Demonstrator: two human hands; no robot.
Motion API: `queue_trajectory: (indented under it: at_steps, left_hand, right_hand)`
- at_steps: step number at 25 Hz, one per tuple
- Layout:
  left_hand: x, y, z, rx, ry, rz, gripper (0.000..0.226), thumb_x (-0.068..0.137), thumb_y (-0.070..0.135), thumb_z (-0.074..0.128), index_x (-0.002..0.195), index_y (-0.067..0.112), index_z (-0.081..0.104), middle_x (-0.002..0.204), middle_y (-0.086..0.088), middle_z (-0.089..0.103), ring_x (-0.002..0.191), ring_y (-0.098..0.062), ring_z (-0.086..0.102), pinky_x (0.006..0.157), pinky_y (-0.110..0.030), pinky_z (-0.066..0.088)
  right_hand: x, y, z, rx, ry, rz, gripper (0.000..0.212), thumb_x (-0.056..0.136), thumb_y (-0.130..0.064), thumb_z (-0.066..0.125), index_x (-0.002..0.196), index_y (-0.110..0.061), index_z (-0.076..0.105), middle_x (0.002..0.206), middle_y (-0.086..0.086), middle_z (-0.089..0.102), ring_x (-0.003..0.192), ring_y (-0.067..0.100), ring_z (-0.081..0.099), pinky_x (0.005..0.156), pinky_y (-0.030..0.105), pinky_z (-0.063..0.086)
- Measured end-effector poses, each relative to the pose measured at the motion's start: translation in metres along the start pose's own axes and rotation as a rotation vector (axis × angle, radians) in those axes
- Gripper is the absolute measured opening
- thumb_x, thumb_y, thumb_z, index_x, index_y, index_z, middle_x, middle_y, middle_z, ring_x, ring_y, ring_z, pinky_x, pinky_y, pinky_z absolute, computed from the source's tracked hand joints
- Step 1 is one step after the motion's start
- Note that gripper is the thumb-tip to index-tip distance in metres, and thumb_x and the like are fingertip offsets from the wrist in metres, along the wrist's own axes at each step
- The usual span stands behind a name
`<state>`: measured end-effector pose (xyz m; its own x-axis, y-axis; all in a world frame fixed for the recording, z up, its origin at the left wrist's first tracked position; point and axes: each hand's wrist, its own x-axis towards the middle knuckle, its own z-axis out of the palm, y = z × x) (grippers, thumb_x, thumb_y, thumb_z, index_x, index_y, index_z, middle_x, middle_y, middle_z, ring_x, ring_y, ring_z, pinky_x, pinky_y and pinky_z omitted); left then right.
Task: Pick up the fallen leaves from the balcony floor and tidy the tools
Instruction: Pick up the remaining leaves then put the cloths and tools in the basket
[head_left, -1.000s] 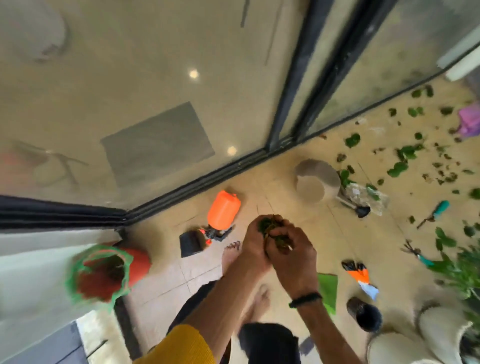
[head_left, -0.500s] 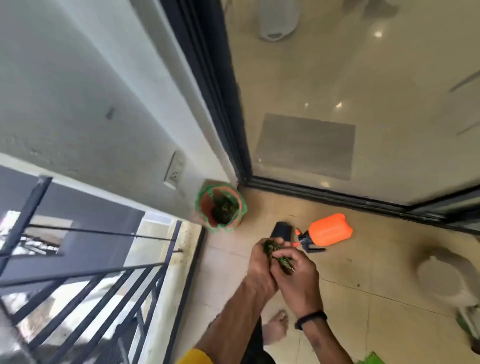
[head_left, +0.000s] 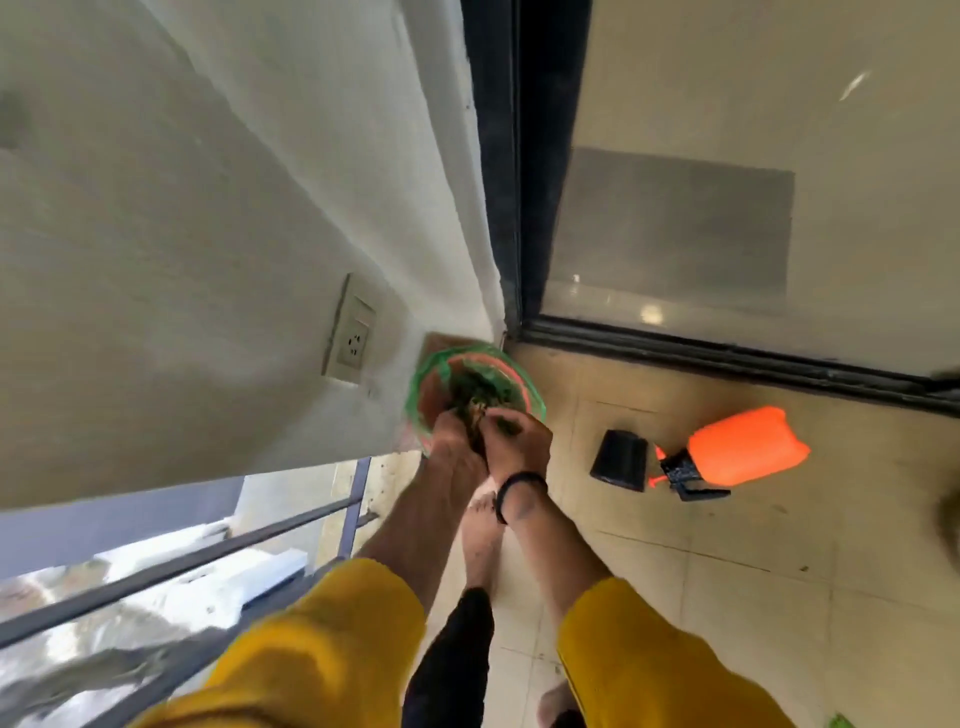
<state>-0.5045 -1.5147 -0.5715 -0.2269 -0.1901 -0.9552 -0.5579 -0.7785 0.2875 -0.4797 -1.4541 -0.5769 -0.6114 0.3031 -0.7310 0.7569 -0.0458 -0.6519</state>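
Note:
An orange bin lined with a green bag (head_left: 422, 400) stands in the corner where the white wall meets the sliding door. Dark green leaves (head_left: 480, 387) lie inside it. My left hand (head_left: 452, 434) and my right hand (head_left: 519, 436) are pressed together over the bin's near rim, both cupped around a bunch of leaves (head_left: 506, 426). A black band is on my right wrist. The view is blurred.
An orange spray bottle (head_left: 743, 449) lies on the tiled floor to the right, with a small black pot (head_left: 618, 460) beside it. A wall socket (head_left: 350, 330) is left of the bin. A metal railing (head_left: 208, 561) borders the balcony at lower left. The glass door (head_left: 753, 182) runs behind.
I have turned left toward the corner, and both hands have carried the bunch of leaves from above the floor to the bin's rim.

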Motion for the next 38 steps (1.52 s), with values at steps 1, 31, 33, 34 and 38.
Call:
queue_trajectory:
  at_steps: [1, 31, 33, 34, 38]
  left_hand:
    - [0.023, 0.012, 0.001, 0.0, -0.007, -0.036, 0.039, 0.1, 0.036, 0.048, 0.114, 0.007, 0.071, 0.088, -0.015, 0.073, 0.087, -0.031, 0.068, 0.098, -0.044, 0.054]
    - [-0.416, -0.353, 0.166, 1.686, -0.758, 0.222, 0.014, 0.101, 0.019, 0.053, 0.102, 0.015, 0.067, 0.073, -0.005, 0.071, 0.059, -0.018, 0.057, 0.056, -0.023, 0.032]
    - [-0.452, -0.406, 0.175, 1.756, -0.855, 0.205, 0.016, 0.102, 0.019, 0.052, 0.101, 0.017, 0.067, 0.079, -0.007, 0.071, 0.06, -0.017, 0.057, 0.058, -0.023, 0.034]
    - [-0.466, -0.434, 0.18, 1.791, -0.907, 0.189, 0.016, 0.101, 0.02, 0.053, 0.1, 0.019, 0.068, 0.08, -0.005, 0.072, 0.061, -0.016, 0.058, 0.059, -0.024, 0.036]
    - [-0.487, -0.535, 0.203, 1.957, -1.024, 0.178, 0.015, 0.099, 0.023, 0.056, 0.096, 0.022, 0.071, 0.071, 0.004, 0.073, 0.063, -0.013, 0.061, 0.062, -0.026, 0.041]
  right_hand:
    - [0.021, 0.004, 0.02, 0.04, 0.007, 0.08, 0.011, 0.079, -0.013, 0.074, 0.087, -0.017, 0.08, 0.094, 0.001, 0.077, 0.091, 0.017, 0.069, 0.088, 0.029, 0.057]
    - [-0.26, 0.007, -0.593, 0.875, 0.58, 0.188, 0.015, 0.096, 0.005, 0.053, 0.095, -0.001, 0.067, 0.076, 0.015, 0.068, 0.06, 0.023, 0.06, 0.058, 0.028, 0.05]
    - [-0.274, 0.03, -0.638, 0.906, 0.642, 0.193, 0.014, 0.098, 0.001, 0.054, 0.094, -0.003, 0.066, 0.079, 0.016, 0.068, 0.061, 0.023, 0.059, 0.057, 0.027, 0.049]
    - [-0.279, 0.041, -0.661, 0.926, 0.681, 0.196, 0.012, 0.098, -0.002, 0.055, 0.094, -0.004, 0.066, 0.08, 0.016, 0.067, 0.06, 0.022, 0.058, 0.056, 0.026, 0.049]
    - [-0.28, 0.077, -0.738, 1.049, 0.809, 0.216, 0.012, 0.1, -0.005, 0.053, 0.094, -0.005, 0.063, 0.073, 0.012, 0.066, 0.056, 0.021, 0.055, 0.049, 0.022, 0.046]
